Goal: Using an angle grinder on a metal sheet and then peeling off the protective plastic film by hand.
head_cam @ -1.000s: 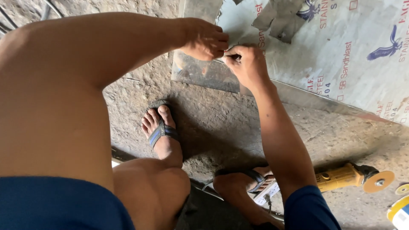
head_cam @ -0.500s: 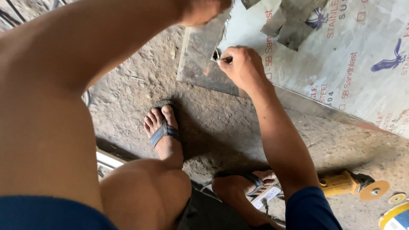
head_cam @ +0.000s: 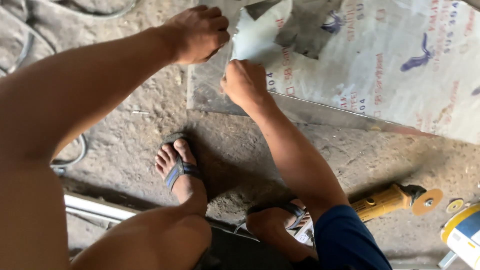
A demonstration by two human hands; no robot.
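Peeling protective film off steel sheet lying flat on concrete floor. Right hand fist closed, pinching lifted film edge at sheet's near-left corner. Left hand fingers curled, pressing sheet beside it; can't tell if it's gripping film too. I'm judging: pull low + slow, keep left hand weight on corner so film isn't tearing. Grinder near right foot, watch it.

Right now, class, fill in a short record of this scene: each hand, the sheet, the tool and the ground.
Left hand: pressing on the sheet's corner
Right hand: pinching the peeling film
Sheet: metal sheet flat on the ground, printed protective film partly lifted
Tool: yellow angle grinder lying by the right foot
Ground: rough concrete floor
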